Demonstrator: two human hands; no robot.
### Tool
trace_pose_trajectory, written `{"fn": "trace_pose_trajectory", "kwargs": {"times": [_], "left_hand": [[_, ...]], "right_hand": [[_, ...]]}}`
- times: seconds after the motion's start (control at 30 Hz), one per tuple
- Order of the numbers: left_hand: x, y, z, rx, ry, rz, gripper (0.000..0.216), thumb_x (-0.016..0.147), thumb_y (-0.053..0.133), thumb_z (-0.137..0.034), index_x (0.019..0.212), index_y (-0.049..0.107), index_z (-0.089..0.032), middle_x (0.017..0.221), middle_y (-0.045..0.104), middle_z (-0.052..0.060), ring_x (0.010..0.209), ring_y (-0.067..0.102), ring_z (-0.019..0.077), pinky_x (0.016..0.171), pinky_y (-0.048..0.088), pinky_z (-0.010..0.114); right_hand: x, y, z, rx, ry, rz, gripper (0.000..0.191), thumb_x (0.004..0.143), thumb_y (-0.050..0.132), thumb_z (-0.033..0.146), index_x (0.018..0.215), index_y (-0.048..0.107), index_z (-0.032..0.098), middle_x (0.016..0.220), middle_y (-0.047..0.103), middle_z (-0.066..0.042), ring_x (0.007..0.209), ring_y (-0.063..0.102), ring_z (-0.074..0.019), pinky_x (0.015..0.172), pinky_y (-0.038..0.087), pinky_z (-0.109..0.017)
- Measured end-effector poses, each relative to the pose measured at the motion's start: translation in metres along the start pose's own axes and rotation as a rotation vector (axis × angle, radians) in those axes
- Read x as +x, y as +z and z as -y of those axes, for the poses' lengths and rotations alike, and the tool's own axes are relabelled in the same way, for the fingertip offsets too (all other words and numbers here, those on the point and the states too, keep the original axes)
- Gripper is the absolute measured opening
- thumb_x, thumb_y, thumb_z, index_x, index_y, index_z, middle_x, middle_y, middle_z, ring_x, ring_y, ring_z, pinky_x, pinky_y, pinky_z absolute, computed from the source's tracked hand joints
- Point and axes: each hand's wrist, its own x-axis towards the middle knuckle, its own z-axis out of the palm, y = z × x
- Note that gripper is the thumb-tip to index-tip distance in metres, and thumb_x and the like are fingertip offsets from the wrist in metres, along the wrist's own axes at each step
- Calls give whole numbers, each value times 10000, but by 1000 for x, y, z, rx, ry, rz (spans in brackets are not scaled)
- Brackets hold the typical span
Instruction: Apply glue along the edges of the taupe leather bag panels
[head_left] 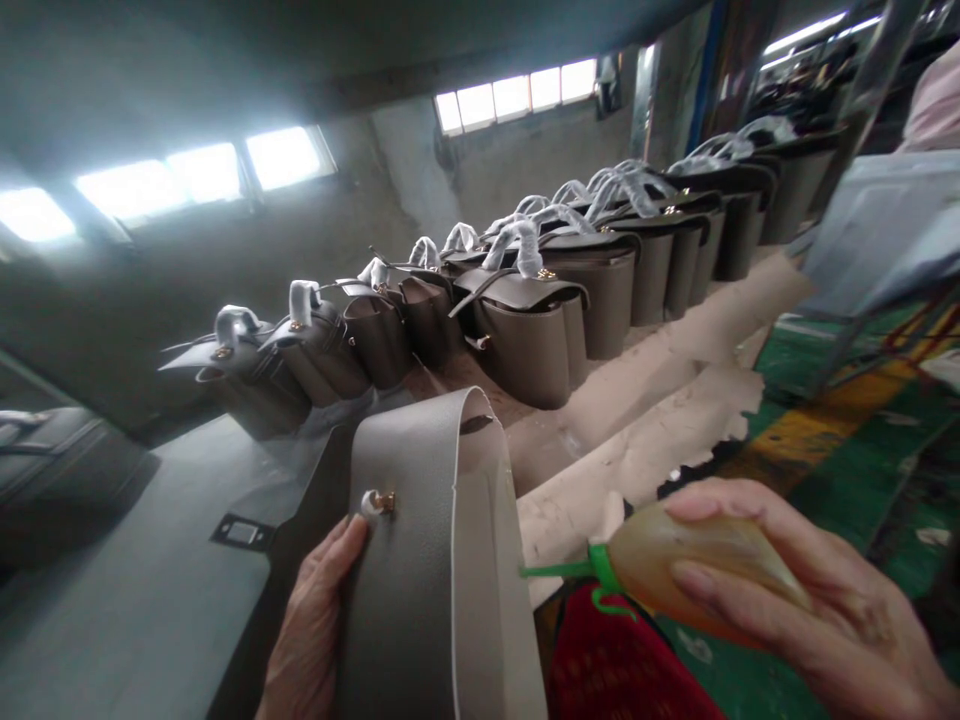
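Observation:
My left hand (311,625) grips a grey-brown leather handbag (427,560) from the left at the bottom centre, thumb resting by its small gold clasp (379,502). The bag's flap curves up and over toward me. My right hand (810,590) is wrapped round a soft amber squeeze bottle (697,575) with a green nozzle (559,572). The nozzle tip points left and sits close to the bag's right edge.
A long row of matching brown handbags (525,330), handles wrapped in white plastic, runs from left to far right along a paper-covered bench (660,400). A red basket (615,670) lies below the bottle. Green and yellow floor (862,450) is at right; a grey surface (135,590) at left.

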Motion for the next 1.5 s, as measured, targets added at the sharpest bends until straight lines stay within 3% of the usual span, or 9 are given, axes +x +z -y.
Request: {"fn": "trace_pose_trajectory", "kwargs": {"times": [0.13,0.27,0.37,0.53,0.8,1.07,1.27,1.4,1.5], "left_hand": [[4,-4,2,-10,-7,40,239,661,728,-298,835,702,-136,605,672,63,472,624,226,429,521,301],[4,-2,1,22,15,-31,228,677,712,-266,853,702,-121,635,683,70,463,619,206,462,535,295],[5,-3,2,-4,-5,-20,243,680,713,-264,877,698,-123,676,695,70,516,639,195,497,539,266],[3,-2,2,-19,-19,29,291,677,717,-266,930,689,-125,677,697,79,543,651,220,505,548,290],[-2,4,2,-7,44,-65,308,636,759,-257,916,687,-152,729,716,64,577,660,213,485,546,270],[1,4,1,-28,31,91,377,705,676,-223,1068,647,-125,802,714,116,616,673,254,552,558,325],[6,2,1,-43,31,93,321,676,708,-212,983,676,-123,738,708,114,644,674,274,535,557,324],[4,1,3,-70,75,88,289,658,731,-214,937,696,-145,732,713,66,596,665,216,509,546,258],[-1,3,3,-51,78,47,204,688,710,-229,871,705,-141,694,707,59,538,651,201,468,533,249]], "right_hand": [[-12,-2,-4,-17,-1,5,151,700,660,414,844,626,390,787,709,94,611,685,-181,376,502,-163],[-22,-4,-9,-63,9,-12,198,708,651,464,887,624,384,845,699,73,680,689,-188,450,539,-176],[-17,-2,-8,-64,-18,-15,167,721,649,431,873,616,371,801,693,80,632,679,-172,419,519,-169],[3,8,-8,-61,-144,-45,133,773,621,339,899,580,321,676,622,80,492,607,-127,409,484,-187],[26,26,-33,-110,-334,-120,178,778,638,286,934,555,258,803,600,10,680,596,-167,583,482,-275],[40,32,-41,-109,-539,-105,274,764,641,172,999,519,242,881,587,-38,826,578,-209,676,494,-344],[33,18,-39,-146,-667,-66,381,689,667,109,1013,543,266,1076,545,-86,928,590,-232,647,536,-322],[14,6,-23,-163,-524,-110,291,727,664,206,982,547,277,1033,585,-65,894,618,-216,644,553,-288],[-6,-1,-12,-157,-229,-121,218,780,627,343,979,549,303,852,652,-8,644,649,-167,482,535,-201]]}}
